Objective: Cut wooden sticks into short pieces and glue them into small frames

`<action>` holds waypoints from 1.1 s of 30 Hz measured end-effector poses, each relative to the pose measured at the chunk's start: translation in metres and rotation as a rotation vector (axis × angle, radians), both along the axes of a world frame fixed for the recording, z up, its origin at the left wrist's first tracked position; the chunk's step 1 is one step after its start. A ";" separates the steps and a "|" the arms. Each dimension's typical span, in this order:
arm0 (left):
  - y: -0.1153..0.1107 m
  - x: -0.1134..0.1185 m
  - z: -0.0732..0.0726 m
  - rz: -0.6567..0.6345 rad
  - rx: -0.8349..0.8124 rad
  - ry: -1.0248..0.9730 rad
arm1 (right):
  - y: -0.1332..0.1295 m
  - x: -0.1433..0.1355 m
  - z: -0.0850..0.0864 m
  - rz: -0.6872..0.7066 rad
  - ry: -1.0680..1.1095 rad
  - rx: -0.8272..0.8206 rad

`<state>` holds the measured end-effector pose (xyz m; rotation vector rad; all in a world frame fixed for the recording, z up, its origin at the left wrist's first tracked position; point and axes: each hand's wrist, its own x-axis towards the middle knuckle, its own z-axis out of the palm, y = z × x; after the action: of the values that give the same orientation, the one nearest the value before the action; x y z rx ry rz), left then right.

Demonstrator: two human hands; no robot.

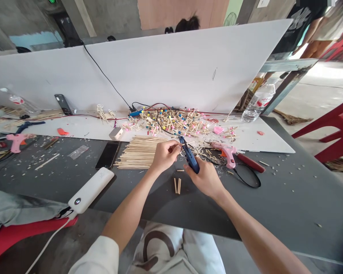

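Note:
My right hand (204, 175) is closed around blue-handled pliers (190, 158), their head tilted up and away from me. Close beside that head, my left hand (167, 154) is pinched shut; whatever sits between its fingertips is too small to make out. Under the left hand lies a row of thin wooden sticks (138, 152). Two short cut stick pieces (177, 185) rest on the dark table nearer to me, with another short piece (180, 170) just beyond them. A heap of small stick pieces with coloured balls (174, 121) spreads behind both hands.
On the right lie a pink glue gun (228, 154) with its cable and a red-handled tool (252, 163). A phone (107, 155) and a white power bank (91, 190) are at left. A white board (160, 76) stands behind; a water bottle (258, 102) is at right.

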<state>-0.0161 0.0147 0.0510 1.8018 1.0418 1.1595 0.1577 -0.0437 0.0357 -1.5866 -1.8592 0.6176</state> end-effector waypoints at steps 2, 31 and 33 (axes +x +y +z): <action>-0.001 0.001 0.000 0.010 0.006 0.003 | 0.000 0.000 0.000 -0.002 -0.001 -0.005; 0.000 0.000 0.002 -0.042 -0.080 -0.048 | 0.000 0.000 -0.002 0.001 -0.012 -0.023; -0.001 0.000 0.003 -0.042 -0.083 -0.048 | 0.000 0.000 -0.002 -0.003 -0.024 -0.018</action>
<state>-0.0158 0.0139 0.0545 1.7155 1.0054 1.1128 0.1578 -0.0436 0.0339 -1.6141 -1.8735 0.6187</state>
